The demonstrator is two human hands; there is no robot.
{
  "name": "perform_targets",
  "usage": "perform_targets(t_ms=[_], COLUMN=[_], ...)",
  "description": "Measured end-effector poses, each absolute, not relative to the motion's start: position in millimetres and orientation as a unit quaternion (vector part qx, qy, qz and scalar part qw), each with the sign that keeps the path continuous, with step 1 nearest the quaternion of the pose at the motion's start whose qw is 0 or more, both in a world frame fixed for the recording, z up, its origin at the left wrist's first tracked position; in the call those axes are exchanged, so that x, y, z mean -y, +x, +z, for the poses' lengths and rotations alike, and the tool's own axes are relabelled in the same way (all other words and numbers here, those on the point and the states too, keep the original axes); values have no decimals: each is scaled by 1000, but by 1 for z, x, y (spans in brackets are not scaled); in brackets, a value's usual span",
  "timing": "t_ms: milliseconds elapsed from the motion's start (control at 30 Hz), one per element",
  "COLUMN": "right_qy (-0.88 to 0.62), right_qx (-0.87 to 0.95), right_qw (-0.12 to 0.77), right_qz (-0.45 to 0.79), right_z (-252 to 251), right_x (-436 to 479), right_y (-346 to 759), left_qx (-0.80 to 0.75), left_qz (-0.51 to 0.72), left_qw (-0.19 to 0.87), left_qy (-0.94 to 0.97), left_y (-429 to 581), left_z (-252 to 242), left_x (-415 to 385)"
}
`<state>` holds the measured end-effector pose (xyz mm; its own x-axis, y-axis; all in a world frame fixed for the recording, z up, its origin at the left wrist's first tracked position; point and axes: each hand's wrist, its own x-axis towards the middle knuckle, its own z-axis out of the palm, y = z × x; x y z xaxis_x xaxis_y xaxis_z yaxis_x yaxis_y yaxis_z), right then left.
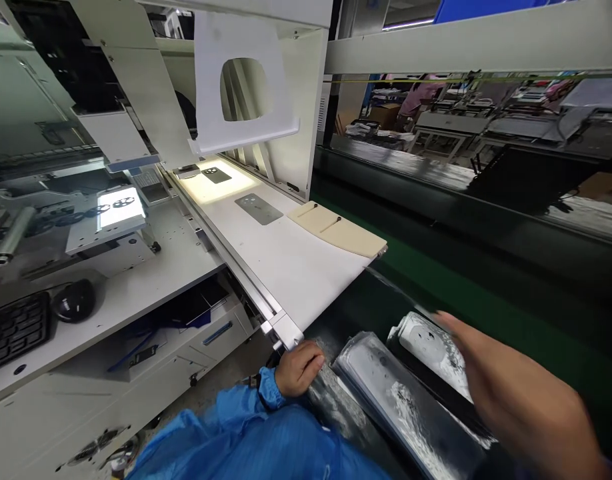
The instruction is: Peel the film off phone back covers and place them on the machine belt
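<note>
My left hand (300, 368) is curled into a loose fist beside the metal corner at the near end of the white conveyor belt (291, 273); nothing shows in it. Blurred by motion, my right hand (526, 393) reaches in from the right with its fingertips pinched on a thin sheet (399, 288), seen almost edge-on and smeared. Below it lie a stack of clear-wrapped phone-sized panels (379, 380) and another stack of panels (431, 343) with round camera holes. On the belt rests a grey phone-back panel (259, 209); a darker panel (216, 175) lies farther in, under bright light.
A cream guide plate (336, 228) with two screws covers the belt's right edge. To the left are a lit screen (120, 205), a black mouse (75, 300) and a keyboard (16, 330). A dark green conveyor (436, 267) runs along the right.
</note>
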<state>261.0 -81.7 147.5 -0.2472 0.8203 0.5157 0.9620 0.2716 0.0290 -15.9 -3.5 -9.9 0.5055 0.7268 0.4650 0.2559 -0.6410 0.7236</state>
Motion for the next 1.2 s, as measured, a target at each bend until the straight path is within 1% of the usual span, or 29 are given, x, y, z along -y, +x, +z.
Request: perform_targets(t_ms=[33, 67, 133, 167, 233, 400, 533, 700, 1067, 1200], right_qy=[-512, -460, -403, -397, -406, -449, -464, -471, -472, -478], right_qx=[800, 827, 844, 849, 853, 865, 864, 863, 865, 863], right_qw=[225, 216, 215, 200, 173, 116, 123, 124, 116, 111], right_qz=[-217, -239, -281, -284, -278, -194, -153, -138, -126, -116], right_z=[158, 167, 179, 180, 176, 150, 139, 141, 142, 143], right_x=[64, 46, 11, -4, -25, -36, -30, -34, -46, -47], right_y=[240, 219, 184, 170, 149, 130, 128, 130, 141, 142], left_qx=[-302, -301, -292, -285, -274, -273, -263, -261, -215, -210], left_qz=[397, 400, 411, 417, 429, 438, 430, 421, 476, 478], left_qw=[298, 298, 298, 298, 298, 295, 295, 297, 280, 279], left_qy=[814, 812, 811, 810, 807, 804, 812, 816, 805, 806], left_y=[-16, -17, -17, -18, -18, -19, -19, -18, -16, -16], left_z=[-10, -11, -11, -12, -12, -13, -16, -19, -12, -11], left_x=[4, 4, 3, 3, 3, 3, 3, 2, 0, -1])
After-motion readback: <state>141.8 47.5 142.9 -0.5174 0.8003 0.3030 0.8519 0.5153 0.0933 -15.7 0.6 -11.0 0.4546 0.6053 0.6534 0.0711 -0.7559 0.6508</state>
